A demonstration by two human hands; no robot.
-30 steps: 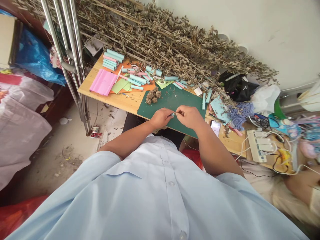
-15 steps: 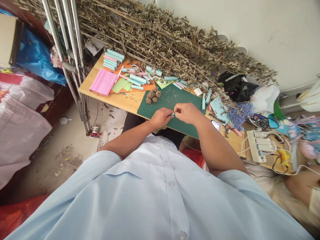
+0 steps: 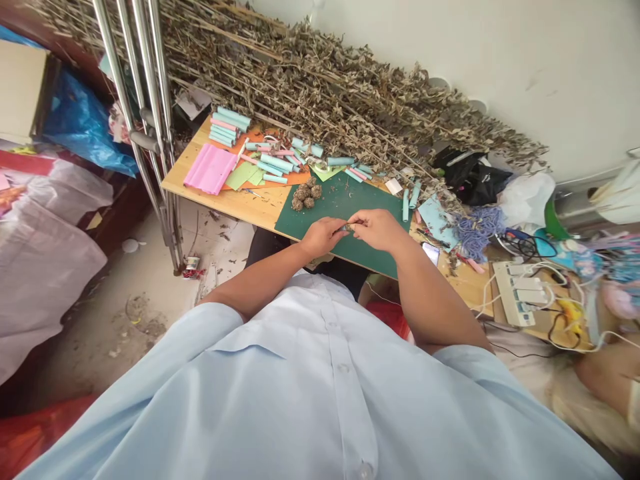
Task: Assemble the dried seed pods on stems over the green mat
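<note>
Head view looks down over a pale blue shirt to both forearms reaching onto the tabletop [image 3: 250, 203]; the left hand [image 3: 324, 235] and the right hand [image 3: 376, 228] meet over the near part of a dark green cutting mat [image 3: 345, 200], fingertips of both pinched together on a small piece [image 3: 347, 227] held between them, just above the mat; the piece is too small to tell more than a pale bluish end and a brownish bit; both hands are closed on it, thumbs and forefingers pressed in from either side; at the far left of the mat lies a cluster of brown dried balls [image 3: 305, 195], well apart from the hands; beyond the mat, light blue and pink paper rolls [image 3: 273, 162] are scattered over an orange sheet [image 3: 300, 177], with a neat stack of rolls [image 3: 229, 125] at the far corner and a pink folded sheet [image 3: 210, 168] beside green paper pieces [image 3: 245, 175]; a long heap of dried leafy stalks [image 3: 350, 100] lies along the back against the wall; to the right sit a phone [image 3: 431, 253], a tangle of blue cord [image 3: 475, 227], a black bag [image 3: 473, 177] and a white power strip [image 3: 520, 293] with cables; chrome poles [image 3: 145, 113] stand at the tabletop's left end
</note>
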